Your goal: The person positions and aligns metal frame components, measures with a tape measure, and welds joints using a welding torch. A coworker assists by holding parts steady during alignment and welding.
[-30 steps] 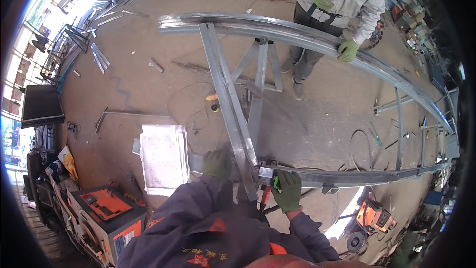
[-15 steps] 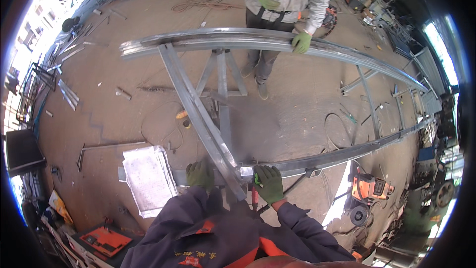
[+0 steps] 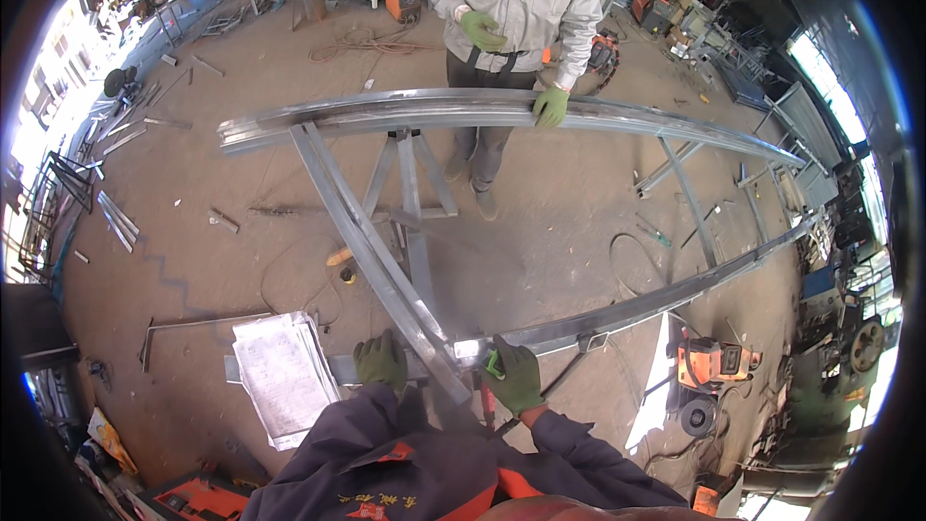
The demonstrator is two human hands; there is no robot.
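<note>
Observing two green-gloved hands at the near side of a long metal frame. The left hand (image 3: 380, 362) lay over a grey metal bar (image 3: 344, 369), just left of the slanting crosspiece (image 3: 371, 251); its fingers pointed away from the body, and whether they gripped the bar could not be told. The right hand (image 3: 513, 376) was at the left end of the near rail (image 3: 637, 301), just right of the crosspiece, fingers curled and clamped on a small bright green object (image 3: 495, 364), mostly covered by the glove. A red handle (image 3: 488, 407) showed just below that hand.

Frame: the far rail (image 3: 386, 113) curved across the view (lens bend), with the crosspiece running from near its left end down to the near rail. A steel trestle (image 3: 410, 178) stood beneath the far rail.

A co-worker in a grey jacket (image 3: 516, 0) stood beyond the far rail, one gloved hand (image 3: 552, 106) on it, the other (image 3: 482, 31) held before the torso.

Surroundings: written papers (image 3: 283, 381) lay across the bar, left of the left hand. An orange machine (image 3: 712, 364) stood on the floor (image 3: 555, 251) to the right, a dark round disc (image 3: 699, 417) beside it.
</note>
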